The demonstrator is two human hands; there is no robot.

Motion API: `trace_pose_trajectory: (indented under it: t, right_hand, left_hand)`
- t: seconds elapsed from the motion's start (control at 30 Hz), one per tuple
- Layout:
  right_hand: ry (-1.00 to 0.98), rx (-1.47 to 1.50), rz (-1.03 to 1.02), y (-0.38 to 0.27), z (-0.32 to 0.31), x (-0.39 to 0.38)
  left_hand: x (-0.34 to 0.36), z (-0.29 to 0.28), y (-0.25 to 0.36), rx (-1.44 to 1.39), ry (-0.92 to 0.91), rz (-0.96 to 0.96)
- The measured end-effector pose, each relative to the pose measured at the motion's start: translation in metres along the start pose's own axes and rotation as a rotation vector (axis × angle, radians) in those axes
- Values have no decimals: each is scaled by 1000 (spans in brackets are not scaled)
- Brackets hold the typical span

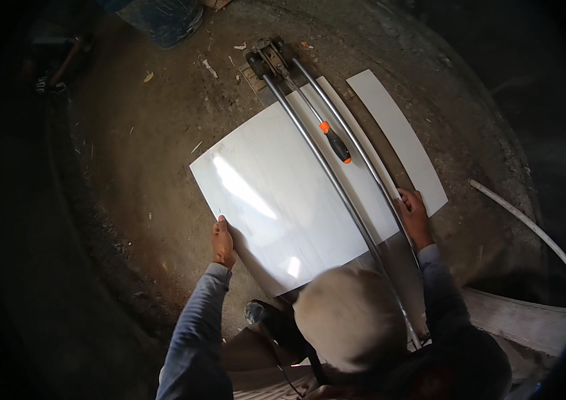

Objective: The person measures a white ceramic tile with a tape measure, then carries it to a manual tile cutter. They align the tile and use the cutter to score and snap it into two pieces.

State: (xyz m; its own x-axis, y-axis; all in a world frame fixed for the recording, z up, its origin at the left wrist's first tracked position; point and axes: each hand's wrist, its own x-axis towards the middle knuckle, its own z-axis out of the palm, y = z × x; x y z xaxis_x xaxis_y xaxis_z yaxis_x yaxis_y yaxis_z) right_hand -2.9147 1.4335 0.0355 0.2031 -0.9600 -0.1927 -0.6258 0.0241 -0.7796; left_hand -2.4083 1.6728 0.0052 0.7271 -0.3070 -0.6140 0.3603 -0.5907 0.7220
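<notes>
Left hand point(224, 243) gripping left edge of white tile point(276, 190); right hand point(415, 219) at opposite edge beside metal rails point(346, 197), fingers partly hidden, cannot tell grip. Tile between hands, under rails. Black-orange handle point(337, 144) ahead, nearer right hand. White strip point(400, 133) just beyond right hand.

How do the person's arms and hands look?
The left hand and right hand wear no gloves. The left sleeve reaches the wrist and is greyish blue; the right sleeve, equally long, looks similar at its cuff but darker above.
</notes>
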Motion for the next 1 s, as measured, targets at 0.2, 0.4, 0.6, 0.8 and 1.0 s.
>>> trace_pose_trajectory:
  t: [0.2,0.4,0.6,0.8,1.0]
  right_hand:
    - [14,167,-4,1,10,20]
    - [-47,297,75,7,1,33]
    - [-101,175,21,-1,3,48]
    - [-3,144,63,-7,21,62]
    - [31,151,54,-10,17,70]
  left_hand:
    - [-25,19,1,-207,139,-2]
    - [-34,28,13,-228,176,-15]
    - [-38,27,15,-269,122,-51]
    - [-30,36,23,-331,85,-37]
    - [-16,45,29,-314,56,-37]
